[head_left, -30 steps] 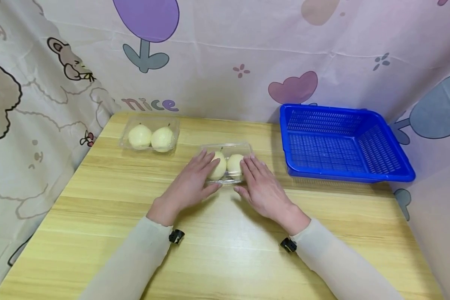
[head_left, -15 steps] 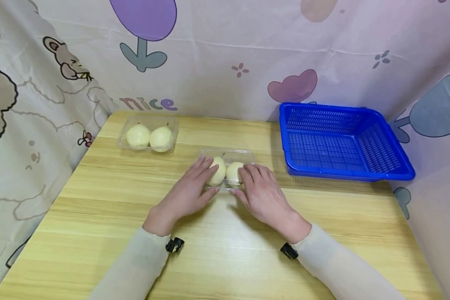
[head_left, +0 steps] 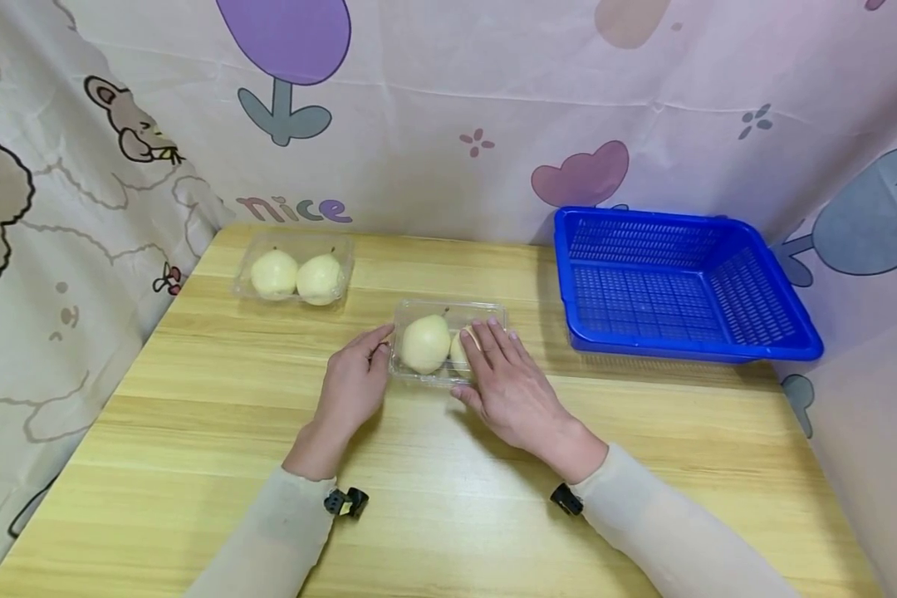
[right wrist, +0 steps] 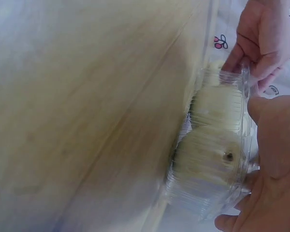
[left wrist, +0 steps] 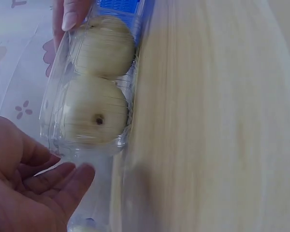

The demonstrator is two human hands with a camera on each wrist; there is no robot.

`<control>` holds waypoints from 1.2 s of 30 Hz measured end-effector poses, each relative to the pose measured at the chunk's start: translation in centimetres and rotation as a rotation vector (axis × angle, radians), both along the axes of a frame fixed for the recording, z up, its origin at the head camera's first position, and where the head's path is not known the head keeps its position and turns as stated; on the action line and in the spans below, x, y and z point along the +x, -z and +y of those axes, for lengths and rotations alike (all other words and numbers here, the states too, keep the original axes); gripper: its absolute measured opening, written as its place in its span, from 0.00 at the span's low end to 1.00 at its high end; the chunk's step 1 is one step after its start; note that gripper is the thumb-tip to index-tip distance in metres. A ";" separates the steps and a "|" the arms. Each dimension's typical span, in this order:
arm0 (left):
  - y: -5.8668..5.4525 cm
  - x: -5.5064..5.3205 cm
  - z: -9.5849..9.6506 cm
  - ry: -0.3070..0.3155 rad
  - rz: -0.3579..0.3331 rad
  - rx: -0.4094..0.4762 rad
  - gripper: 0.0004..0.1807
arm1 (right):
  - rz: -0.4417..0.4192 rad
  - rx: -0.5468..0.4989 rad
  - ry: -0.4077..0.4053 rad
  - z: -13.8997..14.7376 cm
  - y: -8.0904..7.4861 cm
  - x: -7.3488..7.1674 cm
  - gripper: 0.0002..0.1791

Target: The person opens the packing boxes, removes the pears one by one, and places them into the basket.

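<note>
Cartoon-print curtain [head_left: 411, 158] backs a wood table [head_left: 448, 515]; lighting's OK on the head cam, wrist cams a bit soft. From my end the main item, a clear box [head_left: 411, 310], sits mid-table, w/ its long axis running left–right, roughly parallel to the far edge. Two pears show thru the lid: left pear [head_left: 425, 344] in full view, right pear [head_left: 458, 355] mostly under fingers.

Key relation, as I read it: I've got one hand per end of that long axis. L hand [head_left: 351, 386] is at the left end, fingers loosely bent, nothing clearly pinched; can't tell for sure if the tips touch the wall. R hand [head_left: 519, 399] comes in from the near right, fingers straight & flat over the lid, thumb by the near rim. So it's resting on top, no wrap-around grip that I can see. Any lift prob. needs R hand off the top and out to the right end, opp. L hand.

Other refs: blue basket [head_left: 695, 349] is far right, w/ R hand nearer it; spare box [head_left: 294, 242] w/ 2 more pears is far left, L hand nearer. Box lies btwn the two, flat, lid up.
</note>
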State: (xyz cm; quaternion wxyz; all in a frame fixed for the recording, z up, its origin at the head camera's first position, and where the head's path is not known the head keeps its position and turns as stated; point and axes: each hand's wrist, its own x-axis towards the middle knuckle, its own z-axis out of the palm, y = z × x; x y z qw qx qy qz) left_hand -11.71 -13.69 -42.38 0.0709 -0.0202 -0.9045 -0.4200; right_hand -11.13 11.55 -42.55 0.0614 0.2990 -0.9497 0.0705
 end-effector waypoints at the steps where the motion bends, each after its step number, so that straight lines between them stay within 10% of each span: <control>1: 0.1 0.0 -0.1 -0.004 -0.032 0.026 0.20 | 0.000 0.003 -0.003 0.0 0.0 0.0 0.44; 18: 0.8 -0.2 -1.9 0.006 -0.529 0.787 0.17 | -0.056 0.019 0.006 0.0 0.2 0.0 0.48; 36: 1.3 1.8 -1.8 0.044 -0.582 1.137 0.20 | -0.065 0.015 0.016 -0.2 0.2 0.1 0.50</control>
